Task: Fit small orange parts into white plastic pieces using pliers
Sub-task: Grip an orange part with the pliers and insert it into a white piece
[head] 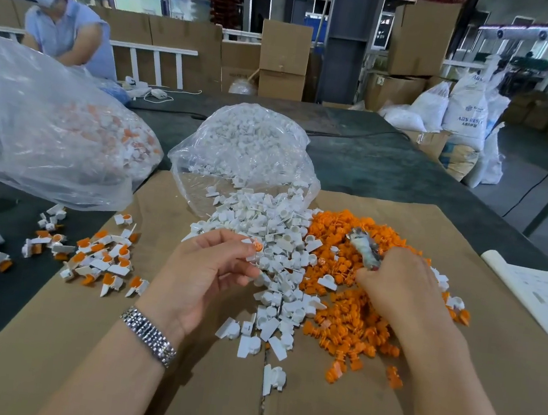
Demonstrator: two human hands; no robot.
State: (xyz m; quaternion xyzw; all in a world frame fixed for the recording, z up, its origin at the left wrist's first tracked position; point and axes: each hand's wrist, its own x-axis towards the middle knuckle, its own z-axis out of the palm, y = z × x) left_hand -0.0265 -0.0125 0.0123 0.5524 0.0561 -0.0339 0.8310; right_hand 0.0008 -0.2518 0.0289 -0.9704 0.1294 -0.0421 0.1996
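My left hand (pixel 210 268) pinches a white plastic piece with an orange part in it (pixel 255 249) between thumb and fingertips, just above the pile of white pieces (pixel 272 241). My right hand (pixel 401 285) grips the pliers (pixel 365 249), whose wrapped handles and metal jaws point up and left over the heap of orange parts (pixel 352 317). Whether the jaws hold anything is hidden. Both heaps lie side by side on a brown cardboard sheet (pixel 173 395).
Several assembled white-and-orange pieces (pixel 94 254) lie scattered at the left. An open clear bag of white pieces (pixel 245 148) sits behind the heaps, a larger bag of assembled pieces (pixel 50 131) at far left. Another person (pixel 63 26) works across the table. Papers (pixel 544 302) lie at the right.
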